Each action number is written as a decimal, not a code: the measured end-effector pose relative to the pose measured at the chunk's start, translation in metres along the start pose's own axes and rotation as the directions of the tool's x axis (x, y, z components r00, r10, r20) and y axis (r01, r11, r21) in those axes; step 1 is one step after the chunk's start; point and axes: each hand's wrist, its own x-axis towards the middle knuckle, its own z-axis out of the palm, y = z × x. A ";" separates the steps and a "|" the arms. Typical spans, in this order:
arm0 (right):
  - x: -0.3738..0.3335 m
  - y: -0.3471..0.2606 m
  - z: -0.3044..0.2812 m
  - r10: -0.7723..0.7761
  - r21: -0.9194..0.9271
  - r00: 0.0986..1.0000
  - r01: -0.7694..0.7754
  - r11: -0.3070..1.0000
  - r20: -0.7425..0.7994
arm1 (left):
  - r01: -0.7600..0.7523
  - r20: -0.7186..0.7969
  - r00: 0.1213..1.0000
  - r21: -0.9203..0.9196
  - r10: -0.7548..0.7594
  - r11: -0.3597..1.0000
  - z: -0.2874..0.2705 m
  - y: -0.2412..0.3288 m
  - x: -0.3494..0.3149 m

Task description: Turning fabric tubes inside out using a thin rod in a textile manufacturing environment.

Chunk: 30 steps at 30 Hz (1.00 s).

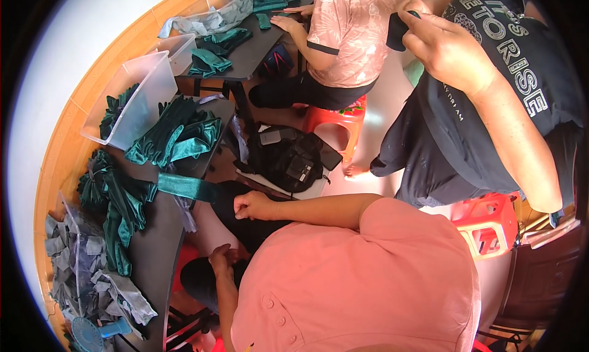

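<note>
Green velvet strip: here it is, stretched flat off the worktop's near edge, one end by the velvet heap, the other reaching the wearer's dark trousers, just short of the right hand.
Right hand: right beside the strip's end but apart from it; the grip is narrow, fingers curled in, and whether anything small is pinched there I can't tell.
Left hand: lower down, over the lap and farther from the strip; this grip is half curled, its contents impossible to make out.
Dark worktop: busy along its whole length! Fanned green velvet bundles sit in front of a tilted clear plastic bin, with more velvet inside.
Grey fabric strips: a loose pile at the near end, a blue handheld fan lying just beside it.
Black bag: beyond the right hand, slumped on a low pale-edged support.
Far worktop: velvet pieces and a grey-filled clear bin, and a co-worker in a floral shirt seated there on a red plastic stool.
Co-worker in black: upright on the right, one raised hand gripping something small and dark.
Room: white wall above an orange-tan band, pale shiny floor below.
</note>
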 end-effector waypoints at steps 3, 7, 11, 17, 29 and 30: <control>0.000 0.000 0.001 0.011 0.007 1.000 -0.011 1.000 -0.001 | -0.002 -0.008 1.000 0.002 0.002 1.000 0.000 0.000 -0.001; -0.001 -0.001 0.000 0.011 0.008 1.000 -0.011 1.000 0.014 | -0.014 0.000 1.000 0.001 0.014 1.000 0.000 0.000 -0.002; 0.000 -0.001 0.000 0.002 0.021 1.000 -0.002 1.000 0.017 | -0.010 -0.014 1.000 0.011 0.011 1.000 0.000 -0.001 0.000; -0.001 0.001 0.000 -0.002 0.033 1.000 0.002 0.999 0.018 | -0.040 -0.001 0.999 0.017 0.040 0.999 -0.001 -0.002 0.001; -0.002 -0.003 -0.001 -0.002 -0.031 1.000 0.002 1.000 0.012 | -0.023 -0.014 1.000 0.011 0.023 1.000 0.002 0.001 -0.003; -0.002 -0.003 -0.001 -0.002 -0.031 1.000 0.002 1.000 0.011 | -0.017 -0.014 1.000 0.019 0.017 1.000 0.002 0.002 -0.003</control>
